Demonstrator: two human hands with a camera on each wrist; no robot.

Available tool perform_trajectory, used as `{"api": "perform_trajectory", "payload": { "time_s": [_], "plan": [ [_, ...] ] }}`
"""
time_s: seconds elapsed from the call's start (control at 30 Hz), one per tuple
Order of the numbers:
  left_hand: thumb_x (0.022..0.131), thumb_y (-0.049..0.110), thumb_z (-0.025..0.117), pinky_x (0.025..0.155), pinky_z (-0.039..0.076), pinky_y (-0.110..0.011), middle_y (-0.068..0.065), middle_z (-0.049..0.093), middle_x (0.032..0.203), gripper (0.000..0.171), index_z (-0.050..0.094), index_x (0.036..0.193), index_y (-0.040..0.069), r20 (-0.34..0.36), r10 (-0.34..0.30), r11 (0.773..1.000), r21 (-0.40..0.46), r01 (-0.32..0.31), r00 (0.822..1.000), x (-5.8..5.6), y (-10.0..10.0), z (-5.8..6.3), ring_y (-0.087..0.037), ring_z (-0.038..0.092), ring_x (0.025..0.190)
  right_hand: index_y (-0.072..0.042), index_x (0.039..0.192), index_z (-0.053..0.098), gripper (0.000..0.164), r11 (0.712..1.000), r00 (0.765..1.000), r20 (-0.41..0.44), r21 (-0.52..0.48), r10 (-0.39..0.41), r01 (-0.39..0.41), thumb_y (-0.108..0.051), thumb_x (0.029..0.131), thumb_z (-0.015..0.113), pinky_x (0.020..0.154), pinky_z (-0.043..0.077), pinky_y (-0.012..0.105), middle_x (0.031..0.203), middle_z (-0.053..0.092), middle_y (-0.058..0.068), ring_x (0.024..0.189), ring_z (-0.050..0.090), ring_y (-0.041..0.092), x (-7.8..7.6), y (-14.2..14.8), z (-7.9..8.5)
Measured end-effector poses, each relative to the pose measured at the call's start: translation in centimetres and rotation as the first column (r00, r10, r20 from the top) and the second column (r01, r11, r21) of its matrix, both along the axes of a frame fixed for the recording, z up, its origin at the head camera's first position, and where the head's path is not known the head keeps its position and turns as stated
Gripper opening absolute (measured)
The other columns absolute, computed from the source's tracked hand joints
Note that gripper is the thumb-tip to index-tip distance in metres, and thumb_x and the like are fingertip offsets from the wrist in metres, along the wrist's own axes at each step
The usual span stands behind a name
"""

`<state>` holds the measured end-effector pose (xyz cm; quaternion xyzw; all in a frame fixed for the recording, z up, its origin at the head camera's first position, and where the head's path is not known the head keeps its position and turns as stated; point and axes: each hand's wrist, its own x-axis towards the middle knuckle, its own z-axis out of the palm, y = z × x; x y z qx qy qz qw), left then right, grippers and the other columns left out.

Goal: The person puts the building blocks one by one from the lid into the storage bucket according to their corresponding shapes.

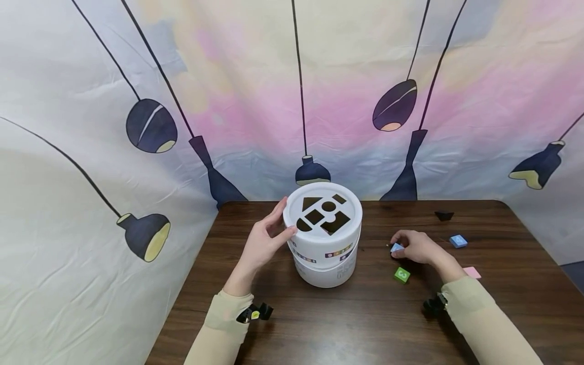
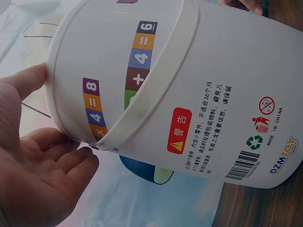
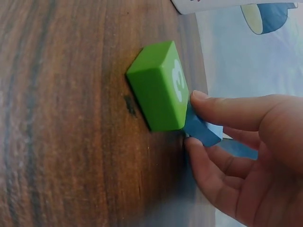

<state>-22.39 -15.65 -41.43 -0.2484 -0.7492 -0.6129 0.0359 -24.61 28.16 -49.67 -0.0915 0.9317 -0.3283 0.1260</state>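
Observation:
A white bucket (image 1: 325,276) with a white shape-cut lid (image 1: 347,203) stands upright on the table. My left hand (image 1: 261,241) holds the lid's left side, its thumb at the near rim and its fingers farther back. In the left wrist view, printed sums circle the lid (image 2: 113,56). Right of the bucket, my right hand (image 1: 418,247) pinches a small blue block (image 3: 203,127) between thumb and fingers, low at the tabletop. A green block (image 3: 158,90) marked 3 lies close by, partly covering the blue one in the right wrist view.
Farther right on the brown wooden table (image 1: 328,329) lie another blue block (image 1: 458,241), a pink block (image 1: 472,272) partly behind the right forearm, and a dark triangular piece (image 1: 444,216). Behind the table hangs a cloth (image 1: 255,101) printed with lamps.

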Motion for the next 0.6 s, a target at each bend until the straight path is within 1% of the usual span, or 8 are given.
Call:
{"api": "perform_trajectory", "payload": {
  "time_s": [0.1, 0.2, 0.27, 0.37, 0.47, 0.53, 0.6],
  "plan": [
    [0.101, 0.012, 0.076, 0.121, 0.033, -0.057, -0.010, 0.033, 0.173, 0.074, 0.040, 0.165, 0.009, 0.001, 0.004, 1.000, 0.004, -0.004, 1.000, -0.01, 0.02, -0.06, -0.019, 0.037, 0.155, -0.005, 0.117, 0.073, 0.024, 0.999, 1.000, 0.003, -0.046, -0.002, 0.003, -0.013, 0.095, 0.081, 0.068, 0.045, 0.037, 0.088, 0.060, 0.006, 0.075, 0.056, 0.022, 0.12, 0.05, 0.00],
    [0.101, 0.012, 0.077, 0.121, 0.033, -0.057, -0.005, 0.035, 0.172, 0.073, 0.041, 0.165, 0.010, 0.004, 0.005, 1.000, 0.009, -0.005, 1.000, 0.03, 0.06, -0.07, -0.018, 0.036, 0.156, -0.002, 0.118, 0.072, 0.024, 0.996, 1.000, 0.016, -0.089, -0.007, 0.008, -0.008, 0.096, 0.078, 0.067, 0.048, 0.037, 0.090, 0.061, 0.007, 0.074, 0.058, 0.022, 0.24, 0.14, 0.12],
    [0.101, 0.012, 0.076, 0.121, 0.033, -0.054, 0.000, 0.035, 0.172, 0.073, 0.041, 0.165, 0.010, 0.008, 0.007, 1.000, 0.008, -0.007, 1.000, 0.08, 0.09, -0.06, -0.017, 0.036, 0.156, 0.000, 0.119, 0.072, 0.026, 0.994, 1.000, 0.021, -0.105, -0.010, 0.012, -0.006, 0.094, 0.078, 0.068, 0.049, 0.038, 0.093, 0.062, 0.008, 0.077, 0.058, 0.023, 0.32, 0.24, 0.19],
    [0.102, 0.012, 0.076, 0.122, 0.034, -0.051, 0.000, 0.035, 0.172, 0.073, 0.040, 0.165, 0.010, 0.007, 0.010, 1.000, 0.009, -0.010, 1.000, 0.17, 0.10, 0.01, -0.017, 0.035, 0.156, 0.001, 0.120, 0.072, 0.029, 0.994, 1.000, 0.017, -0.111, -0.006, 0.008, -0.004, 0.092, 0.079, 0.071, 0.049, 0.038, 0.100, 0.064, 0.010, 0.085, 0.058, 0.024, 0.43, 0.37, 0.33],
    [0.102, 0.011, 0.076, 0.122, 0.034, -0.051, -0.002, 0.035, 0.172, 0.073, 0.040, 0.165, 0.010, 0.007, 0.011, 1.000, 0.011, -0.011, 1.000, 0.20, 0.12, 0.04, -0.017, 0.035, 0.156, 0.000, 0.121, 0.072, 0.031, 0.993, 1.000, 0.005, -0.120, -0.018, 0.019, -0.006, 0.092, 0.081, 0.073, 0.051, 0.038, 0.104, 0.066, 0.011, 0.088, 0.059, 0.024, 0.47, 0.39, 0.40],
    [0.102, 0.011, 0.076, 0.122, 0.034, -0.052, -0.001, 0.035, 0.172, 0.073, 0.040, 0.165, 0.010, 0.008, 0.011, 1.000, 0.013, -0.011, 1.000, 0.16, 0.14, 0.04, -0.017, 0.035, 0.156, 0.002, 0.122, 0.071, 0.033, 0.990, 1.000, -0.006, -0.141, -0.025, 0.024, -0.010, 0.093, 0.082, 0.073, 0.053, 0.038, 0.105, 0.067, 0.012, 0.088, 0.062, 0.023, 0.49, 0.40, 0.39],
    [0.102, 0.011, 0.076, 0.122, 0.033, -0.052, 0.000, 0.036, 0.172, 0.073, 0.040, 0.165, 0.010, 0.010, 0.010, 1.000, 0.013, -0.011, 1.000, 0.10, 0.17, 0.02, -0.016, 0.035, 0.156, 0.002, 0.124, 0.071, 0.037, 0.986, 0.999, -0.018, -0.163, -0.049, 0.045, -0.016, 0.094, 0.083, 0.073, 0.055, 0.036, 0.105, 0.069, 0.012, 0.087, 0.065, 0.022, 0.48, 0.37, 0.34]
  ]
}}
